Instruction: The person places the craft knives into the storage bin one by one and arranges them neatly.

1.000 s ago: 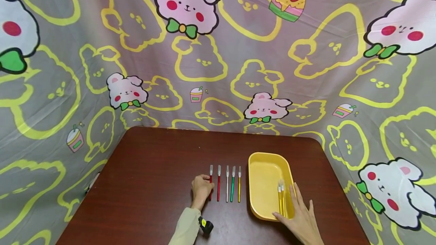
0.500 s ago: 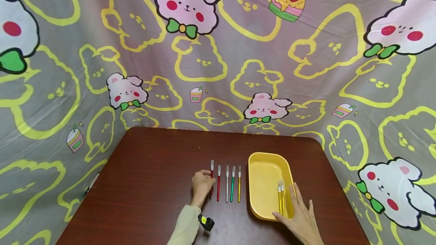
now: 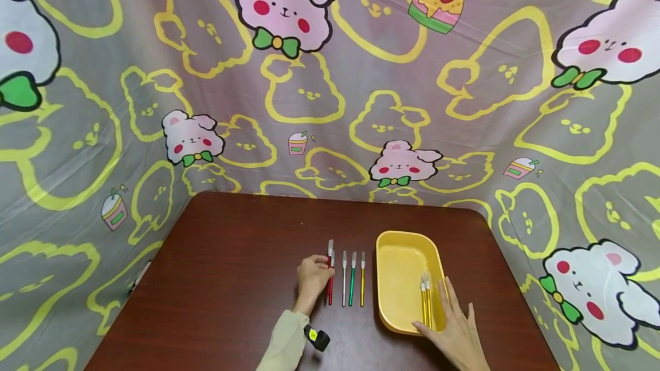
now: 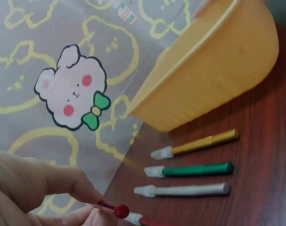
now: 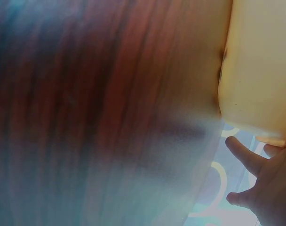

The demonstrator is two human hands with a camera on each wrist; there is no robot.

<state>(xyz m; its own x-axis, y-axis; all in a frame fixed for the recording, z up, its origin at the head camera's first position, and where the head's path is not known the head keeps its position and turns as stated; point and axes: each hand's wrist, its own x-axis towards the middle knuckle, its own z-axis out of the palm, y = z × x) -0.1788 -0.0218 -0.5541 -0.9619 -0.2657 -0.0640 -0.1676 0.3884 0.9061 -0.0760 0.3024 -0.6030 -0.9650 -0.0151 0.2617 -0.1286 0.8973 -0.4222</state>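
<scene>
A: We see the left hand (image 3: 312, 272) pinching a slim red capped pen (image 3: 330, 256), lifted off the dark wooden counter (image 3: 222, 279).

B: At three o'clock, our right hand (image 3: 454, 328) rests flat, fingers straight, on the yellow plastic tray (image 3: 399, 262).

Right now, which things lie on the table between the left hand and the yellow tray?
In the head view, between the left hand and the yellow tray lie a silver pen, a green pen and a gold pen.

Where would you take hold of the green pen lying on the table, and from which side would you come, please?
Probably pinch the green pen at mid-barrel from straight above, fingertips across its width. It lies flat on the table with the silver pen and gold pen close on either side, so a sideways approach would likely knock them.
</scene>
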